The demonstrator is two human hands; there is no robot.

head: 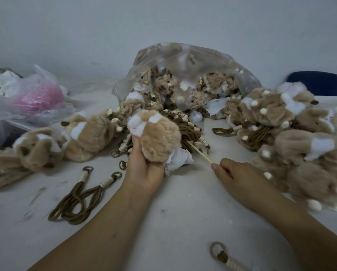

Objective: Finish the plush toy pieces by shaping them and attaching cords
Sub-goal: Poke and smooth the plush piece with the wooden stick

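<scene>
Count first: 2 hands, 1 plush piece in work, 1 stick. Cords: 2 loose brown cords (106, 182) w/ metal rings and white wraps lie on the tabletop (163, 222) to your left, 1 more cord (220, 255) is near the bottom edge, plus a bundle of cords (187, 128) behind the held piece, too tangled to count. There is 1 clear bag (193, 61) full of plush pieces at the back and a big plush pile (281, 114) on your right. 2 plush toys (89, 133) sit on your left, and 1 pink-filled plastic bag (36, 98) is further left.

The plush piece (159, 135) is round, w/ tan fur and white patches on top. White fabric (177, 159) hangs out at its lower right. You hold it just above the tabletop, centre of view, in front of the bundle.

Your left hand (144, 173) is upright, its fingers (135, 145) wrapped under the piece, grasping it, thumb up its left side. Your right hand (240, 178) is palm-down, low over the tabletop, fingertips pinching the near end of the thin wooden stick (200, 152). The stick's far end meets the piece's lower right edge. Can't tell if it goes inside.
</scene>
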